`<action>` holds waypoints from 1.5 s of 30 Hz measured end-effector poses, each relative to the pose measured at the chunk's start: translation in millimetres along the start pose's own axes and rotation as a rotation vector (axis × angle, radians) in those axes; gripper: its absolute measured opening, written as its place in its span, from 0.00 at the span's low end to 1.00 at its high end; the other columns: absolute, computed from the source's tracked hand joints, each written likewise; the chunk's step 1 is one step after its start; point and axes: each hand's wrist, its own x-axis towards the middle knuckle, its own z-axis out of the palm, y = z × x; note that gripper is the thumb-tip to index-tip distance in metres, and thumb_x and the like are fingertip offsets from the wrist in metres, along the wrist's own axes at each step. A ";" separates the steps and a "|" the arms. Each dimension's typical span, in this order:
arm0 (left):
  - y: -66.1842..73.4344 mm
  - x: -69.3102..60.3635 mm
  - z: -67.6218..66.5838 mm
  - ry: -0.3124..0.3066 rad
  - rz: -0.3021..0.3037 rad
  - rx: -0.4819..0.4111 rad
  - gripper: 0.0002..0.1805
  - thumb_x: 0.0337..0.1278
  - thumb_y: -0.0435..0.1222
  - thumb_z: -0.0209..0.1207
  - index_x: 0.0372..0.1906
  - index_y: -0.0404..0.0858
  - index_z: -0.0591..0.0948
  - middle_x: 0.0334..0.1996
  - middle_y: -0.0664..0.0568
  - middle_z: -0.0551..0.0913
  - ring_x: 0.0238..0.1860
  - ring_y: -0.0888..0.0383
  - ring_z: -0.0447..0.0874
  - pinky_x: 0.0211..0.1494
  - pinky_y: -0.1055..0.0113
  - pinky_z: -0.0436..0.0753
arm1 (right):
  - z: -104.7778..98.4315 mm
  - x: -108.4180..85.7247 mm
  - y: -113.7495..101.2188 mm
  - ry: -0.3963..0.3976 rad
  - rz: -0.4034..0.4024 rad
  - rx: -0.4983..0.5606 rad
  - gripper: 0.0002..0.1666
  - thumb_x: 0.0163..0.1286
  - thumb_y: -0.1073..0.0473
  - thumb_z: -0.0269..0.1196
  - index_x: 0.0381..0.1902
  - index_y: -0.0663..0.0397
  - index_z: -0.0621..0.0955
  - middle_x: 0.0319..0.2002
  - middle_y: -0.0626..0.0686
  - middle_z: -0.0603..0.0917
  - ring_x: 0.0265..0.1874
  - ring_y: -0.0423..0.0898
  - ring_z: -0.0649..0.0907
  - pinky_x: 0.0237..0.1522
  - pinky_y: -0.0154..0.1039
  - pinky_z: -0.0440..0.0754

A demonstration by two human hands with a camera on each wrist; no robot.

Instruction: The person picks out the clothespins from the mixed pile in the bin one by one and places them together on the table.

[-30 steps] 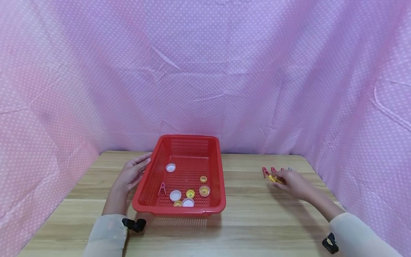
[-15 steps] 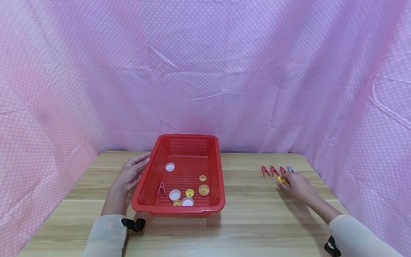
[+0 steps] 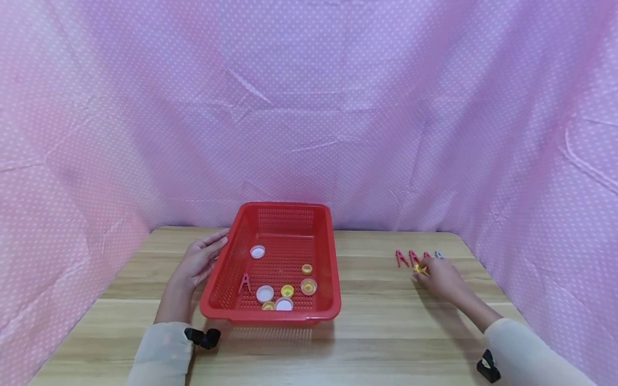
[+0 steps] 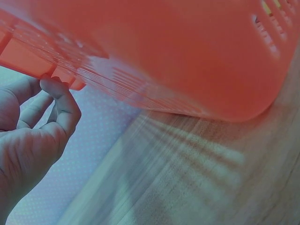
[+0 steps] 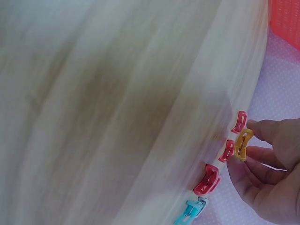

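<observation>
My left hand [image 3: 193,262] grips the left side of a red plastic basket [image 3: 270,316]; in the left wrist view its thumb and fingers meet at the basket's rim. A yellow clothespin [image 5: 243,144] is pinched between the thumb and fingers of my right hand [image 3: 441,279], just above the table at the right. Close by lie three red clothespins [image 3: 401,259] in a row, with a light blue clothespin [image 5: 190,212] at the row's right end. Inside the basket are a pink-red clothespin [image 3: 245,284] and several round white and yellow caps [image 3: 265,294].
The wooden table [image 3: 376,321] carries the basket left of its middle. A pink polka-dot cloth [image 3: 309,118] hangs behind the table and along both sides. Each wrist wears a black camera strap.
My right hand has shifted slightly right and back a little left with the yellow clothespin, which has turned; the red clothespins show more fully. The left hand and basket look the same.
</observation>
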 end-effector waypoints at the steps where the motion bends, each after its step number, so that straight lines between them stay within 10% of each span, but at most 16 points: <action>1: 0.0 -0.1 0.3 -0.001 -0.002 0.000 0.27 0.75 0.36 0.58 0.74 0.37 0.70 0.52 0.50 0.88 0.48 0.55 0.90 0.51 0.59 0.88 | 0.2 0.0 -0.4 -0.003 -0.001 -0.001 0.10 0.65 0.61 0.71 0.34 0.65 0.84 0.22 0.49 0.78 0.21 0.44 0.73 0.21 0.40 0.70; 9: 0.3 -0.7 1.7 0.011 -0.012 0.016 0.30 0.74 0.37 0.59 0.75 0.37 0.69 0.54 0.49 0.87 0.50 0.54 0.89 0.52 0.57 0.87 | 2.0 0.2 0.5 -0.003 -0.082 -0.040 0.09 0.63 0.61 0.73 0.31 0.61 0.85 0.28 0.53 0.86 0.27 0.49 0.83 0.31 0.51 0.83; 24: 0.5 -0.3 0.1 0.003 0.004 0.014 0.28 0.74 0.37 0.59 0.74 0.38 0.71 0.54 0.49 0.88 0.49 0.55 0.90 0.51 0.58 0.88 | -5.3 -6.0 11.6 -0.114 -0.133 0.081 0.26 0.51 0.59 0.81 0.43 0.70 0.85 0.28 0.49 0.82 0.29 0.43 0.79 0.29 0.38 0.79; 45: 1.3 -0.5 0.5 -0.004 -0.001 -0.003 0.29 0.74 0.36 0.59 0.75 0.36 0.69 0.54 0.48 0.87 0.50 0.53 0.90 0.52 0.55 0.87 | 0.8 -9.9 17.5 -0.062 -0.050 0.054 0.12 0.58 0.58 0.78 0.32 0.59 0.86 0.21 0.45 0.72 0.22 0.41 0.68 0.22 0.34 0.62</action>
